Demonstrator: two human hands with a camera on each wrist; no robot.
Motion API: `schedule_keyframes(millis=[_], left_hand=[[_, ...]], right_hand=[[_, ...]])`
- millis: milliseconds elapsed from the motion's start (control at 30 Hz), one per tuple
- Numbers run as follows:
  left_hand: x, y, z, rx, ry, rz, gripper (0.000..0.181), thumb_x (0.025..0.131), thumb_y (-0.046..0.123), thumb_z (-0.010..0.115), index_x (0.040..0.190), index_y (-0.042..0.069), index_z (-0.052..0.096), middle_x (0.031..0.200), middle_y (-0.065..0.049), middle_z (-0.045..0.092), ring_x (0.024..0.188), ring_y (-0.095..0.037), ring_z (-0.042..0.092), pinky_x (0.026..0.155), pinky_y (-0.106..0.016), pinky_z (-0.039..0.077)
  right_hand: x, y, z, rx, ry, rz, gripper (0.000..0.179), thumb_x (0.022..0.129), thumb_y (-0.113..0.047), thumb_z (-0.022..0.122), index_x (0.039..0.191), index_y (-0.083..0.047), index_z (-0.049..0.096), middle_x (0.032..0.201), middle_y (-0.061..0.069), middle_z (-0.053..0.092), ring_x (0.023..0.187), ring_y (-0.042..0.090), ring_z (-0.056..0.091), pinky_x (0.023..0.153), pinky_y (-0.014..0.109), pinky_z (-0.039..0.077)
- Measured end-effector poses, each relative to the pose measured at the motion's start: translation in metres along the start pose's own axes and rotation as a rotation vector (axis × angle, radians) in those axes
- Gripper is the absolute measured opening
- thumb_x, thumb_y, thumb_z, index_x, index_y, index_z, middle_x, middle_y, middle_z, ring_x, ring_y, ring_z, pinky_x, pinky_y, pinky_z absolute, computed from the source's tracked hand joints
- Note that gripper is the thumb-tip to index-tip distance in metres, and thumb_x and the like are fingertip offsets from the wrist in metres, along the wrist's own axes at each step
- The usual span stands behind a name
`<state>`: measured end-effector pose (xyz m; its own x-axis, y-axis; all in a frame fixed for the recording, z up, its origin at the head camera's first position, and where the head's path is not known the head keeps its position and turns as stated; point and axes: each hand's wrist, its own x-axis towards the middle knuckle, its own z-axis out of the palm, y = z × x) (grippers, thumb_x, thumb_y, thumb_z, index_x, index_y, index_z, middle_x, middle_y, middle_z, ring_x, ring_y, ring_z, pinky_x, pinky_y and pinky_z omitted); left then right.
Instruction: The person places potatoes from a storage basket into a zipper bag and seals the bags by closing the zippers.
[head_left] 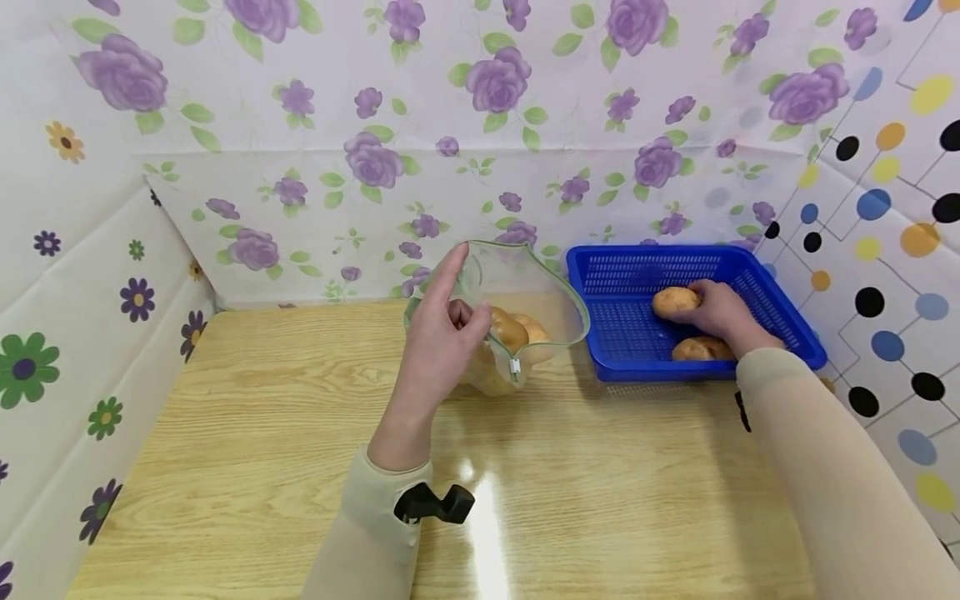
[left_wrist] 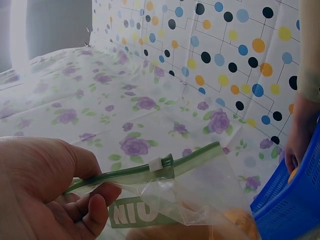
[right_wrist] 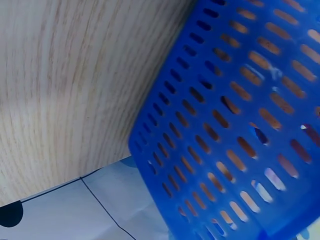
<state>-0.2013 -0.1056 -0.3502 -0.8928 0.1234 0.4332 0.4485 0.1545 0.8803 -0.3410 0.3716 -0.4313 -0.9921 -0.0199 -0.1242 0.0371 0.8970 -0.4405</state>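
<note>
My left hand (head_left: pixel 442 337) pinches the rim of a clear zip bag (left_wrist: pixel 200 200) between thumb and fingers. The bag's green-edged mouth gapes wide, with a white slider (left_wrist: pixel 156 163) on its edge. Several potatoes (head_left: pixel 512 331) lie inside the bag. Over in the blue basket (head_left: pixel 611 333), my right hand (head_left: pixel 722 312) grips a potato (head_left: pixel 675 302) by its right end. Another potato (head_left: pixel 703 348) rests below that hand, by the basket's near wall. In the right wrist view the basket's slotted side (right_wrist: pixel 225 130) hides the hand.
The basket stands to the right of the bag on a wood-grain table (head_left: pixel 262 433). A flowered sheet (head_left: pixel 300 225) hangs behind the table. A dotted sheet (head_left: pixel 892 250) closes off the right, and another flowered sheet (head_left: pixel 75 275) the left.
</note>
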Motion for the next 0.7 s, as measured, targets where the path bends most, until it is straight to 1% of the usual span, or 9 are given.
schedule_keyframes(millis=[200, 233, 333, 367, 400, 467, 600, 633, 700], left_hand=[[0.0, -0.001, 0.0, 0.011, -0.001, -0.001, 0.081, 0.106, 0.003, 0.066, 0.176, 0.022, 0.031, 0.113, -0.007, 0.054, 0.059, -0.015, 0.038, 0.054, -0.024, 0.036], [0.0, -0.001, 0.0, 0.01, 0.0, -0.003, 0.081, 0.105, 0.003, 0.067, 0.176, 0.022, 0.031, 0.111, -0.007, 0.054, 0.059, -0.015, 0.038, 0.054, -0.024, 0.035], [0.0, -0.001, 0.0, 0.004, 0.004, -0.008, 0.081, 0.105, 0.003, 0.067, 0.176, 0.021, 0.032, 0.096, -0.007, 0.053, 0.058, -0.015, 0.037, 0.053, -0.024, 0.034], [0.0, 0.0, 0.0, 0.005, 0.004, -0.005, 0.081, 0.105, 0.002, 0.067, 0.176, 0.021, 0.032, 0.095, -0.006, 0.052, 0.058, -0.015, 0.037, 0.053, -0.024, 0.034], [0.0, 0.0, 0.0, 0.004, 0.004, -0.006, 0.081, 0.105, 0.003, 0.067, 0.176, 0.021, 0.032, 0.09, -0.006, 0.051, 0.058, -0.015, 0.036, 0.053, -0.025, 0.034], [0.001, -0.001, 0.0, 0.003, 0.005, -0.004, 0.081, 0.105, 0.003, 0.067, 0.176, 0.021, 0.032, 0.088, -0.006, 0.05, 0.058, -0.015, 0.036, 0.053, -0.025, 0.033], [0.001, -0.001, 0.001, 0.003, 0.001, 0.001, 0.08, 0.105, 0.003, 0.066, 0.176, 0.02, 0.032, 0.103, -0.008, 0.053, 0.058, -0.015, 0.036, 0.053, -0.024, 0.034], [0.001, -0.002, 0.001, 0.005, 0.0, 0.001, 0.08, 0.105, 0.003, 0.066, 0.176, 0.02, 0.032, 0.109, -0.008, 0.052, 0.059, -0.015, 0.037, 0.053, -0.024, 0.034], [0.001, -0.001, 0.002, 0.009, 0.0, -0.001, 0.08, 0.105, 0.004, 0.066, 0.176, 0.019, 0.032, 0.113, -0.008, 0.052, 0.059, -0.015, 0.037, 0.053, -0.024, 0.034]], right_hand=[[-0.007, -0.013, -0.007, 0.021, 0.024, -0.028, 0.086, 0.104, -0.037, 0.077, 0.161, 0.015, 0.04, 0.149, 0.043, 0.049, 0.13, 0.058, 0.052, 0.106, 0.072, 0.043], [-0.009, -0.016, -0.009, 0.024, 0.031, -0.035, 0.086, 0.103, -0.038, 0.078, 0.161, 0.014, 0.041, 0.149, 0.042, 0.049, 0.129, 0.058, 0.052, 0.106, 0.071, 0.044], [-0.014, -0.024, -0.013, 0.027, 0.052, -0.056, 0.085, 0.103, -0.04, 0.079, 0.161, 0.011, 0.042, 0.149, 0.041, 0.051, 0.129, 0.056, 0.053, 0.106, 0.071, 0.044], [-0.016, -0.027, -0.014, 0.036, 0.058, -0.059, 0.085, 0.103, -0.041, 0.079, 0.16, 0.01, 0.043, 0.148, 0.04, 0.051, 0.128, 0.055, 0.053, 0.105, 0.071, 0.044], [-0.019, -0.029, -0.015, 0.046, 0.063, -0.06, 0.084, 0.103, -0.042, 0.079, 0.16, 0.009, 0.044, 0.148, 0.039, 0.051, 0.128, 0.054, 0.053, 0.105, 0.071, 0.044], [-0.024, -0.035, -0.018, 0.057, 0.075, -0.064, 0.083, 0.103, -0.045, 0.078, 0.157, 0.008, 0.044, 0.147, 0.038, 0.052, 0.128, 0.053, 0.053, 0.105, 0.071, 0.044], [-0.033, -0.047, -0.023, 0.074, 0.091, -0.071, 0.083, 0.103, -0.05, 0.077, 0.157, 0.005, 0.044, 0.148, 0.035, 0.051, 0.128, 0.052, 0.053, 0.103, 0.071, 0.045], [-0.036, -0.05, -0.024, 0.074, 0.099, -0.077, 0.084, 0.103, -0.05, 0.076, 0.158, 0.004, 0.044, 0.148, 0.034, 0.05, 0.129, 0.052, 0.053, 0.103, 0.071, 0.045], [-0.042, -0.057, -0.027, 0.074, 0.117, -0.094, 0.084, 0.104, -0.052, 0.076, 0.16, 0.003, 0.045, 0.149, 0.033, 0.049, 0.128, 0.05, 0.052, 0.102, 0.071, 0.045]])
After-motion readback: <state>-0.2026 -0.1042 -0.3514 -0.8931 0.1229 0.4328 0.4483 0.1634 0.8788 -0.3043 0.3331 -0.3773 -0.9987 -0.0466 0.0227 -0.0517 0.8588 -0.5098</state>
